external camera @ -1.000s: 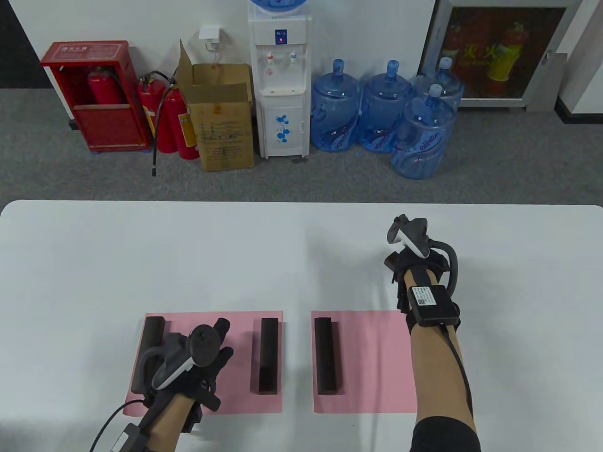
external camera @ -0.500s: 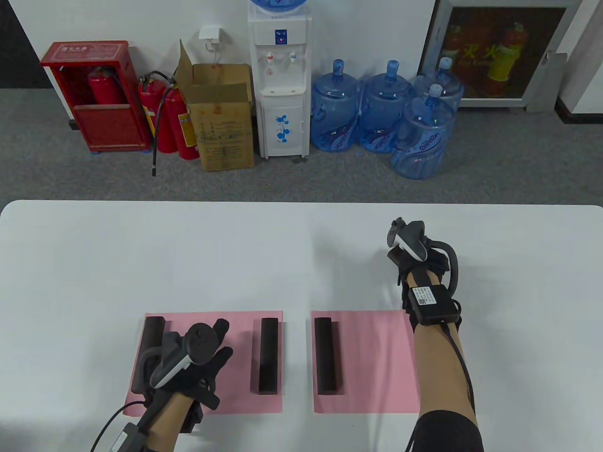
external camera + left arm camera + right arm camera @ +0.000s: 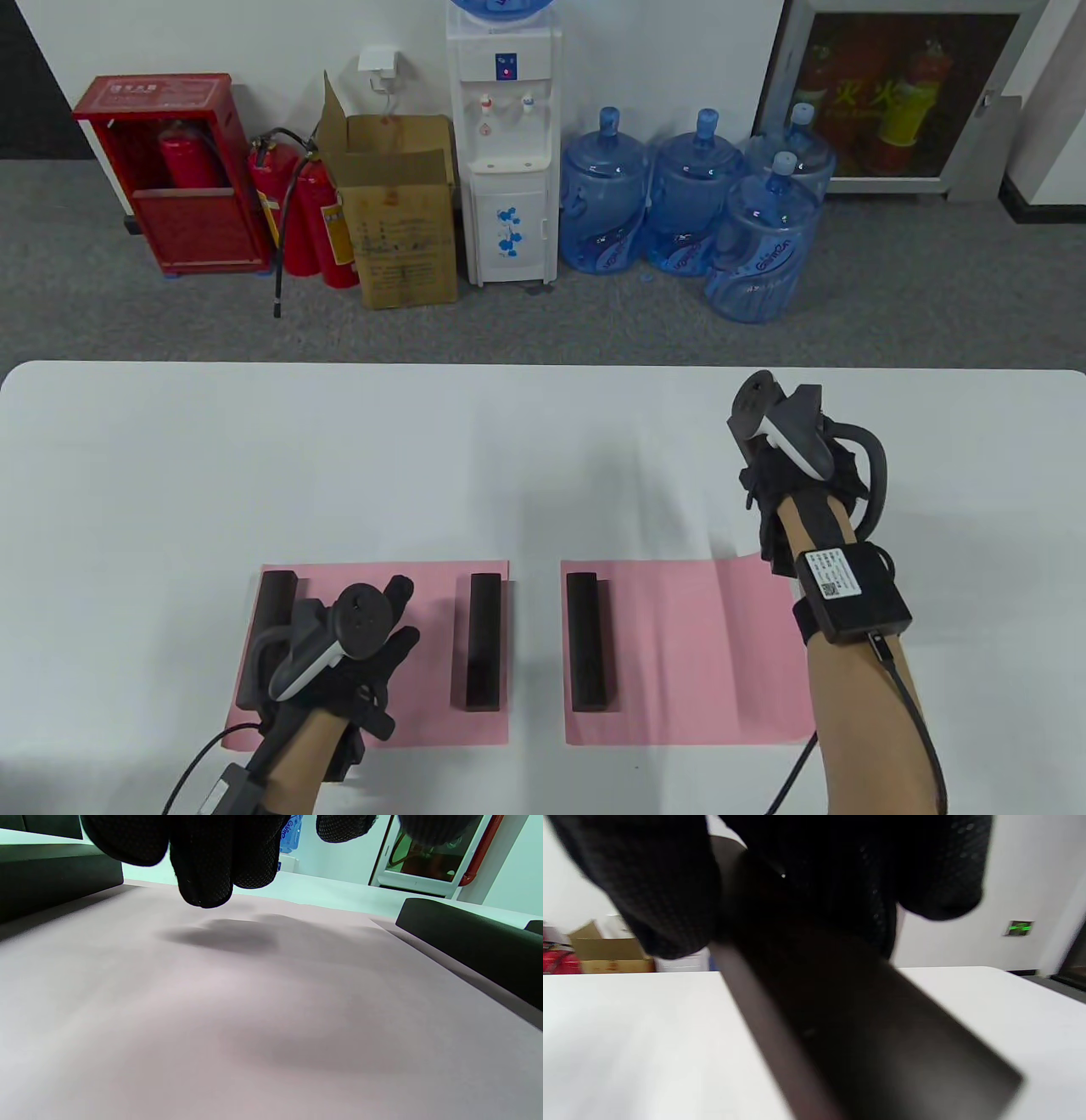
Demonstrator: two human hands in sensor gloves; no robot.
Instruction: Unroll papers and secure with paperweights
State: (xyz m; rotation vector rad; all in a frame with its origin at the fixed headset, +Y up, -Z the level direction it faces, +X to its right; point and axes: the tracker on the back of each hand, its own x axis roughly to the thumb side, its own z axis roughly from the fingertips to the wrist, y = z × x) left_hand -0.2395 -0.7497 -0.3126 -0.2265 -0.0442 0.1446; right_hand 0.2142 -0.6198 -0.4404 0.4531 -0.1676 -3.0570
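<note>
Two pink papers lie flat near the table's front. The left paper (image 3: pixel 424 671) carries a dark paperweight (image 3: pixel 273 607) at its left edge and another (image 3: pixel 484 641) at its right edge. My left hand (image 3: pixel 373 637) is spread open over it, fingertips (image 3: pixel 203 878) just above the sheet (image 3: pixel 271 1005). The right paper (image 3: pixel 679 654) has one paperweight (image 3: pixel 588 641) at its left edge. My right hand (image 3: pixel 768 475) grips a further dark paperweight (image 3: pixel 861 1027) above the table, behind the paper's right side. The table view hides that bar under the hand.
The white table (image 3: pixel 339 458) runs back to a rounded far edge. Beyond it on the floor stand a water dispenser (image 3: pixel 505 144), blue water jugs (image 3: pixel 687 195), a cardboard box (image 3: pixel 399 212) and red extinguishers (image 3: pixel 301 212).
My right hand has moved to the right and a little further back with the paperweight. More of the right paper's right side now shows. The left hand has stayed put.
</note>
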